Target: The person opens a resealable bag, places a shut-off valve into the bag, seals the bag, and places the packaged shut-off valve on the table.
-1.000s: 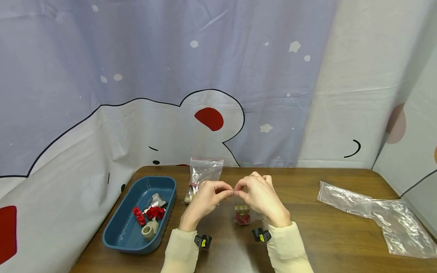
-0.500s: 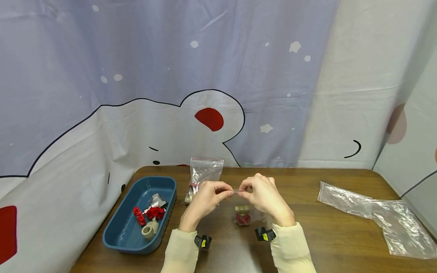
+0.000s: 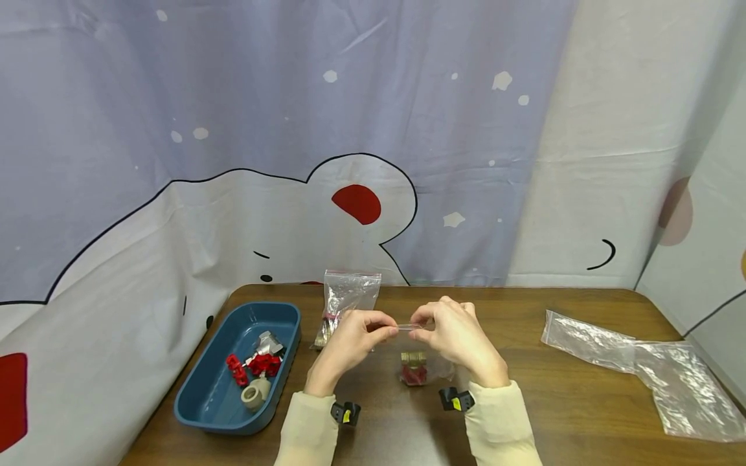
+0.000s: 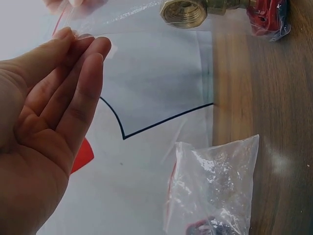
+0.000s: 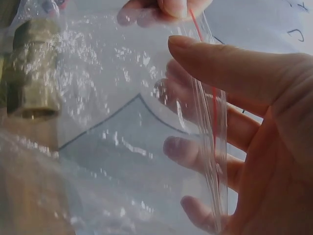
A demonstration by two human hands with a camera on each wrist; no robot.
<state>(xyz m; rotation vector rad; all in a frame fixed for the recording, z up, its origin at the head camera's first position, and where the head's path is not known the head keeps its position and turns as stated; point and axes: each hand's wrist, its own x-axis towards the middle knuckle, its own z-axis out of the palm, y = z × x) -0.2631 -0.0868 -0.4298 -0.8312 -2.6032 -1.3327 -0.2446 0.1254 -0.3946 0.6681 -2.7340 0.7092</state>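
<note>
A clear zip bag (image 5: pixel 112 117) with a red line along its seal hangs between my hands. Inside it sits a brass valve (image 3: pixel 414 359) with a red handle (image 4: pixel 266 17), low in the bag. My left hand (image 3: pixel 357 333) pinches one end of the bag's top edge between thumb and fingertips. Further along the same edge, my right hand (image 3: pixel 454 331) holds the seal, its thumb (image 5: pixel 215 63) on the near side and its fingers behind the clear plastic. A short stretch of the edge shows between the two hands.
A second zip bag (image 3: pixel 352 291) with red and brass-coloured contents lies behind my left hand. On the left stands a blue tray (image 3: pixel 195 395) holding red parts, a beige pipe fitting (image 3: pixel 254 393) and a silvery piece. Flat clear bags (image 3: pixel 688 382) lie at the right.
My right hand has slid to the right along the bag's edge, away from the left hand, widening the gap between them. The left hand has stayed in place.
</note>
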